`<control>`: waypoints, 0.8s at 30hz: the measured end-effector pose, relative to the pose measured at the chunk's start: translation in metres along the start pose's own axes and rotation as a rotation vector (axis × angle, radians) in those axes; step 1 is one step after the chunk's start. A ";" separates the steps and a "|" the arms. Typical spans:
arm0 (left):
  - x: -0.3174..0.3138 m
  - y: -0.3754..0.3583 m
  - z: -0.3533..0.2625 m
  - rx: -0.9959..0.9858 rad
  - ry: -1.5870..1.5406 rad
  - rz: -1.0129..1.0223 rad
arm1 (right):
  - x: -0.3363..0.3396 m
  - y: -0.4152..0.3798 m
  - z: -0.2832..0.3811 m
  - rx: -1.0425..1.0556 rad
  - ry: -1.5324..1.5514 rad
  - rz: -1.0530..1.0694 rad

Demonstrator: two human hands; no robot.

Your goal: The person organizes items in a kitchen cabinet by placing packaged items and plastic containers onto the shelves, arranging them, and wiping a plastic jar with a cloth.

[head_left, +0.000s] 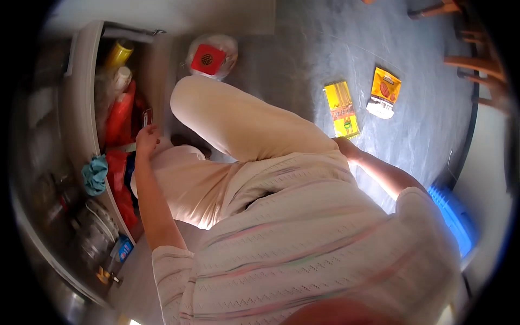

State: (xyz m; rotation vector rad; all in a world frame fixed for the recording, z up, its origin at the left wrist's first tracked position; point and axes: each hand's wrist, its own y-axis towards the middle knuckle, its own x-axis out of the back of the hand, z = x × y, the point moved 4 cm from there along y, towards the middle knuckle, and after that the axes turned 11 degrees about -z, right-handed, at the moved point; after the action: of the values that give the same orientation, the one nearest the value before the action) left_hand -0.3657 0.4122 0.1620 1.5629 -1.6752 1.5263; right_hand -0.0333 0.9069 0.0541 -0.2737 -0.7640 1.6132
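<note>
My left hand (pixel 147 141) reaches to the open drawer on the left with its fingers curled. Right at its fingertips is a small dark thing with a red and white label (pixel 147 117); I cannot tell what the fingers hold. Beside it in the drawer lie a red plastic bag (pixel 120 118), a white-capped container (pixel 123 77) and a yellow can (pixel 119 53). My right hand (pixel 349 150) is at my thigh, its fingers mostly hidden. Just beyond it in this view is a yellow packet (pixel 341 108), with an orange and white pouch (pixel 384 92) beside that on the grey floor.
A red square box (pixel 208 59) in clear plastic sits beyond my knee. Crumpled teal material (pixel 95 175) hangs over the drawer edge (pixel 86 103). A blue plastic container (pixel 454 219) stands at right, and wooden furniture legs (pixel 476 66) are at the upper right.
</note>
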 end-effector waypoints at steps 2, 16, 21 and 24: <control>0.001 -0.006 0.006 0.004 -0.015 -0.006 | 0.002 0.003 0.005 -0.158 -0.017 0.081; 0.004 -0.045 0.055 -0.142 0.134 -0.160 | -0.010 0.097 0.093 -0.038 -0.299 0.214; 0.003 -0.059 0.041 -0.133 0.055 -0.189 | -0.056 0.203 0.103 -0.330 0.641 0.447; 0.005 -0.058 0.035 -0.138 0.017 -0.203 | -0.071 0.238 0.186 -0.119 0.022 0.162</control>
State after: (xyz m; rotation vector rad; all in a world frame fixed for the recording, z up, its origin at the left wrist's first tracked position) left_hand -0.3032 0.3923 0.1802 1.5880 -1.5250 1.2911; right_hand -0.3145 0.7778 0.0309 -0.4479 -0.8403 1.7166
